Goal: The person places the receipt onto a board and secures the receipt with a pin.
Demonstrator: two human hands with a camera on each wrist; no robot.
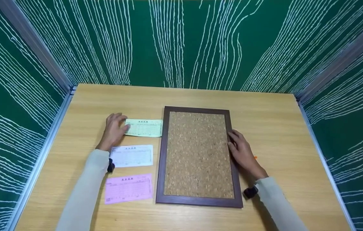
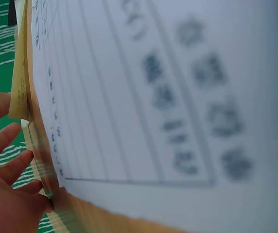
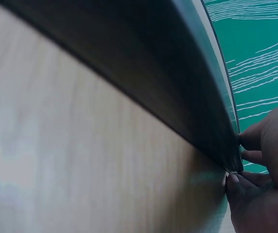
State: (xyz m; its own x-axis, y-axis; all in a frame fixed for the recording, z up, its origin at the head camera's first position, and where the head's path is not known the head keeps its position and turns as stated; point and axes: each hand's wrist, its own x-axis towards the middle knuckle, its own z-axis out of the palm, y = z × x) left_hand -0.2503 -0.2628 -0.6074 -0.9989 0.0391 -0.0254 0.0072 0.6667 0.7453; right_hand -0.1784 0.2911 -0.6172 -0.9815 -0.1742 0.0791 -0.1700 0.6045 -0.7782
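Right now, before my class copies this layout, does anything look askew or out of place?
Slightly: the pink printed form slants more than the white printed form above it in the head view. An orange speck beside the right hand matches nothing nearby; too small to identify.

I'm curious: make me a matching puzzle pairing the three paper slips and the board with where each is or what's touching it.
1. Green slip
2. White slip
3. Pink slip
4. Board

A. between the other slips
B. touched by the right hand
C. touched by the left hand
D. lowest slip in the head view

Pairs: 1-C, 2-A, 3-D, 4-B
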